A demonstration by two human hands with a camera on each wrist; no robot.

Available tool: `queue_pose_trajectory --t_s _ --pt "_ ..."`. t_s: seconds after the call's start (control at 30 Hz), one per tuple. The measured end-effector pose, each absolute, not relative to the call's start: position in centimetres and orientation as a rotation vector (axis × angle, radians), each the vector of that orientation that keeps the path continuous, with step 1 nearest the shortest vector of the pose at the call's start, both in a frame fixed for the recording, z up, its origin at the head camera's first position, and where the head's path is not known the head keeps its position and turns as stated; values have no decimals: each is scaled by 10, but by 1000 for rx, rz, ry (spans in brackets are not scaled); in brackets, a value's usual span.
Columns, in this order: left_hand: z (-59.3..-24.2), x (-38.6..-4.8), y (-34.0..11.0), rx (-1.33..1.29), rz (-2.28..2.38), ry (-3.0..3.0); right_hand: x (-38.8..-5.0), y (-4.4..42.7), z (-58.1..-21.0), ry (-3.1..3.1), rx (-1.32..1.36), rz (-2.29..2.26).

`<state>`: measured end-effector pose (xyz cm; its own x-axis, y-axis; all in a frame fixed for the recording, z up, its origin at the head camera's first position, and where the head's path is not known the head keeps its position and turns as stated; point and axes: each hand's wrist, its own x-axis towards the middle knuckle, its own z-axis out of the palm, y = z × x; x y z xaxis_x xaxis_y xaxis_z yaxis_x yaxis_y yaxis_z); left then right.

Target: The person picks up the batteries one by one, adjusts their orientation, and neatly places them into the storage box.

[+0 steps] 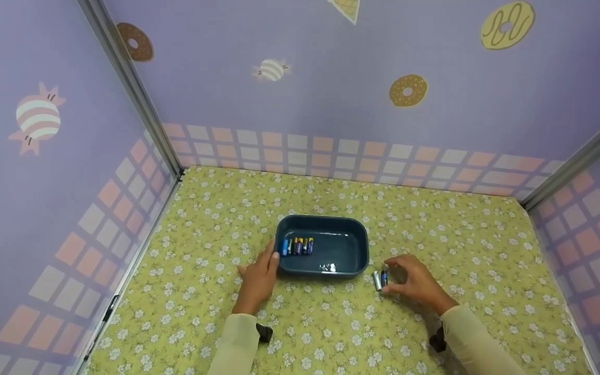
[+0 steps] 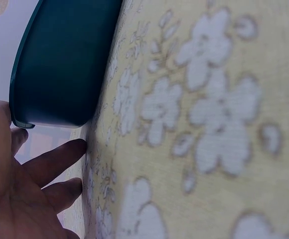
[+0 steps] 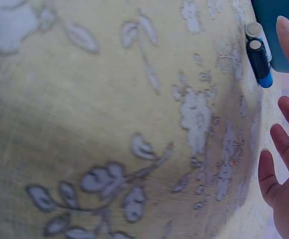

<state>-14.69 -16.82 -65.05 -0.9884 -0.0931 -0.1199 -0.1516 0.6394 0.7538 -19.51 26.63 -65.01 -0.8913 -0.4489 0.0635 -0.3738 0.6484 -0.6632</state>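
A dark teal plastic bin (image 1: 326, 272) stands on the flowered cloth. Several batteries (image 1: 299, 246) lie in a row at its left end, a blue one outermost. My left hand (image 1: 260, 273) touches the bin's left side, thumb at the rim; in the left wrist view its other fingers (image 2: 60, 162) are spread below the rim. Outside the bin's front right corner, a silver battery (image 1: 377, 281) and a dark battery with a blue end (image 3: 259, 63) lie side by side. My right hand (image 1: 415, 281) is at the dark one, thumb and fingers apart on either side of it.
Yellow cloth with white flowers (image 1: 201, 250) covers the surface. Purple walls with printed sweets and pink and white squares (image 1: 300, 148) enclose it at the back and both sides. A dark strap piece (image 1: 264, 333) shows by the left wrist.
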Motion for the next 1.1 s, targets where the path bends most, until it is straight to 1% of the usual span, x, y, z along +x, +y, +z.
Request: queue_pose_trajectory --t_s 0.23,0.7,1.1 --pt "-650 -146 -169 -202 1289 2780 -191 266 -654 2738 -656 -1074" --pt "-650 -146 -167 -224 1282 2782 -192 267 -660 2788 -752 -1011" --pt "-649 -145 -168 -222 1289 2771 -191 266 -661 2798 -746 -1000"
